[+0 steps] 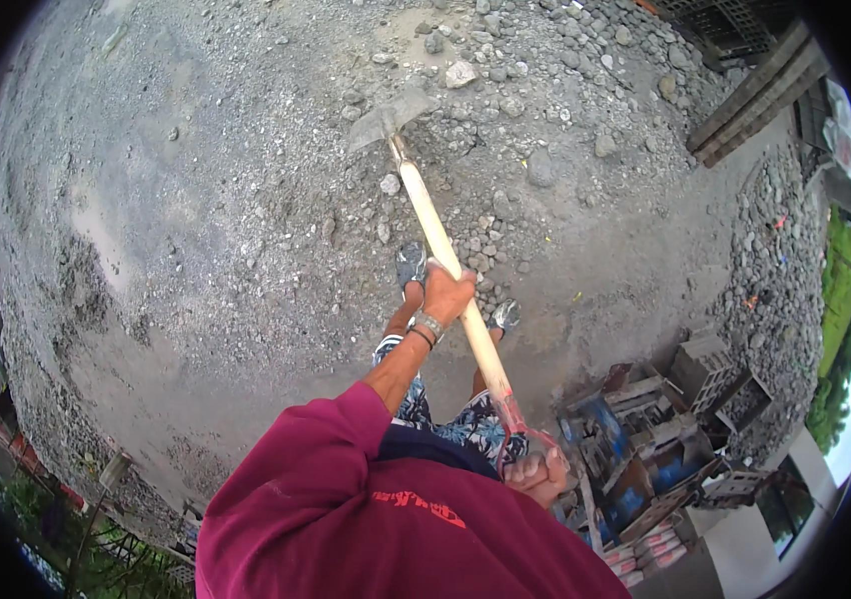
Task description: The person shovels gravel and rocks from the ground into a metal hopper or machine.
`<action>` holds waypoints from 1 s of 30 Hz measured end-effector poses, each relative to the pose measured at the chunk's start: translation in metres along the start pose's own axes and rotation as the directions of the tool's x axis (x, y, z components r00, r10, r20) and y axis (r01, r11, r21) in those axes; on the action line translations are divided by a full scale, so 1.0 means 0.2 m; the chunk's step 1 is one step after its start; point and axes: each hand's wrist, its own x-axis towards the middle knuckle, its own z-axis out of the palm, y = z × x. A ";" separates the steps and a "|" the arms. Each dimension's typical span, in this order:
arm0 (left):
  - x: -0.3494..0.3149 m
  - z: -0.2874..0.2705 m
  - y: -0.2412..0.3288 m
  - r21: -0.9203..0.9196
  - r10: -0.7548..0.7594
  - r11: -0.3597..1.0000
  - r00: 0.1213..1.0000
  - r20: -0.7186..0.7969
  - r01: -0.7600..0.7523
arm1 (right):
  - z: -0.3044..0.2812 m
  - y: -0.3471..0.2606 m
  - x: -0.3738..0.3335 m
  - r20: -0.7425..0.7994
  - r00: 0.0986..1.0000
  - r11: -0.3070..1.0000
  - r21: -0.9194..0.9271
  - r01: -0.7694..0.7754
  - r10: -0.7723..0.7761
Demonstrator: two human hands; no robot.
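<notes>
A shovel with a pale wooden shaft (430, 215) runs from my waist out to the gravel ahead. Its grey metal blade (391, 118) lies at the loose stones, with no heaped load visible on it. My left hand (447, 292) is wrapped round the middle of the shaft, a watch and a dark band on that wrist. At the shaft's near end, my right hand (537, 475) grips the red handle (515, 419). My feet, in grey shoes (411, 264), stand on either side of the shaft.
Grey gravel (236, 150) spreads ahead and left, with bigger stones (460, 75) beyond the blade. Stacked wooden beams (757, 95) stand at the far right. Close on my right are a jumble of blue and wooden scraps (635, 439) and hollow blocks (702, 364).
</notes>
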 end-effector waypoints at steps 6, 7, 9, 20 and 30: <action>0.80 -0.08 0.17 0.231 -0.160 0.960 0.987 -0.006 0.157 | 0.38 0.21 0.55 -0.146 0.962 0.963 0.172 -0.206 0.232; 0.74 0.01 0.14 0.297 -0.137 0.945 0.991 -0.014 0.135 | 0.32 0.22 0.55 -0.156 0.959 0.961 0.185 -0.206 0.236; 0.47 0.15 0.04 0.303 -0.114 0.945 0.993 -0.036 0.120 | 0.17 0.20 0.43 -0.243 0.948 0.973 0.154 -0.170 0.204; -0.26 0.16 -0.08 0.128 -0.124 0.985 0.992 0.034 0.118 | -0.10 -0.18 -0.21 -0.258 0.959 0.993 0.019 -0.112 0.113; 0.65 -0.09 -0.05 0.117 -0.200 0.973 0.980 0.000 0.199 | 0.28 0.22 0.53 -0.159 0.968 0.981 0.029 -0.192 0.195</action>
